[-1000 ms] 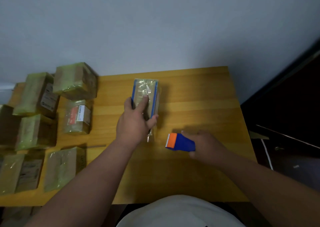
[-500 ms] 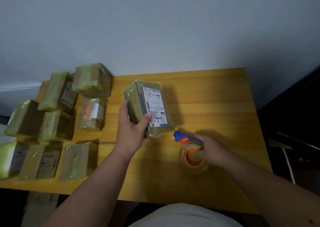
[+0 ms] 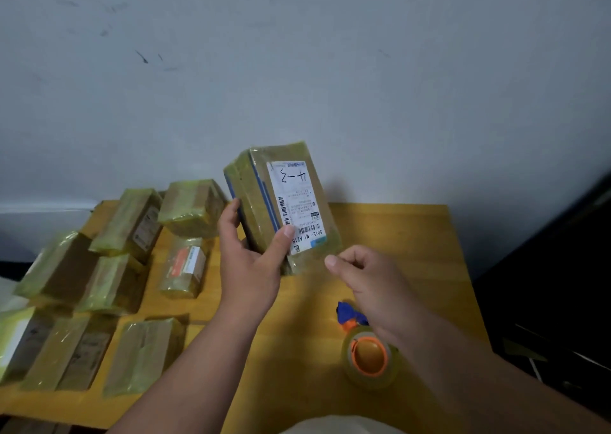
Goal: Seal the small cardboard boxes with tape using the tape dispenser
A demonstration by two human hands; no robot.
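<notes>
While the left grip (image 3: 251,261) clasps the labelled box (image 3: 284,202), its palm hides the box's lower edge. Beneath the right grip (image 3: 367,281), loosely curled and holding nothing, the forearm half covers the tape dispenser (image 3: 367,354).

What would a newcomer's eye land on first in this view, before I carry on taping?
First, the taped box with a white shipping label, lifted off the table in the left hand at centre frame. Next, the right hand with curled fingers just right of the box's lower corner, above the tape dispenser lying on the table. Then the cluster of wrapped boxes at the left.
</notes>
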